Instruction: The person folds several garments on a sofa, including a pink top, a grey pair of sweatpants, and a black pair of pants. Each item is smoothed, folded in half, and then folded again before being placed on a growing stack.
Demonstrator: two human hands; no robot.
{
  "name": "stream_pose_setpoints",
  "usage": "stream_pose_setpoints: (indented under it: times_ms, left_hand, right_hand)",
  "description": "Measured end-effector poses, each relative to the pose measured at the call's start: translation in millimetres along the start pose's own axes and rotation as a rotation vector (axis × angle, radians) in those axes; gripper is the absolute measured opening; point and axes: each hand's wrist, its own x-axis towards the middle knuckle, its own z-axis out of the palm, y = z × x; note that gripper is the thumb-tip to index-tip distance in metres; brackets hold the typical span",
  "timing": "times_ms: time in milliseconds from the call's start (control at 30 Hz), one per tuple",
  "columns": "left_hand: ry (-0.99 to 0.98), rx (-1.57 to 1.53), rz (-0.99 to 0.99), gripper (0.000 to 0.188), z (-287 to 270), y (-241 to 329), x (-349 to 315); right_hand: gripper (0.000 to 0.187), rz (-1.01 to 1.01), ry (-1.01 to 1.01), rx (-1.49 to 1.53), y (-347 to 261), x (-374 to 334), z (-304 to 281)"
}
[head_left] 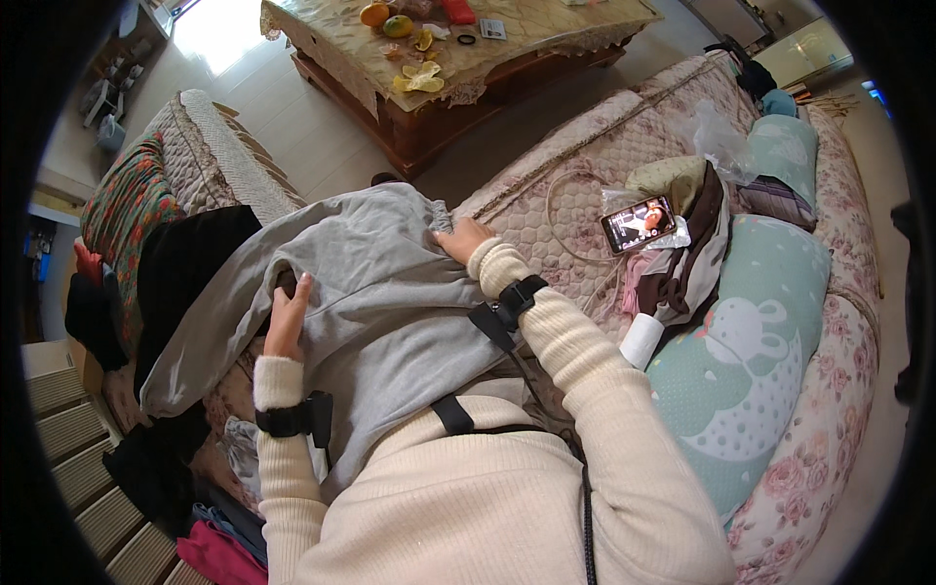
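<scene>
A long grey jersey garment point(361, 258) is spread across my lap and the sofa, one tube of it trailing off to the left. Whether it is trousers or a top I cannot tell. My right hand point(463, 241) pinches its gathered edge at the far right. My left hand point(286, 320) holds the cloth beside a dark opening in it, thumb up and fingers partly hidden. Beneath the trailing tube, at the left, lies a black cloth point(185, 253).
Ahead stands a covered table point(341, 49) with fruit and peel. On the quilted sofa point(546, 156) to the right lie a lit phone point(639, 224) with a cable, a white roll point(642, 339), bundled clothes point(707, 253) and a green pillow point(746, 361). More clothes point(219, 556) lie at the lower left.
</scene>
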Motion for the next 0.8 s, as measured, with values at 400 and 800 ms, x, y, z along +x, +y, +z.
stream_pose_setpoints:
  times_ms: [400, 800]
  left_hand:
    - [0.122, -0.318, 0.172, 0.053, 10, -37, 16]
    - [-0.286, -0.910, -0.099, 0.034, -19, -41, -4]
  right_hand:
    - [0.042, 0.047, 0.232, 0.076, 28, -7, 8]
    - [0.053, -0.033, 0.180, -0.028, 28, -10, 28]
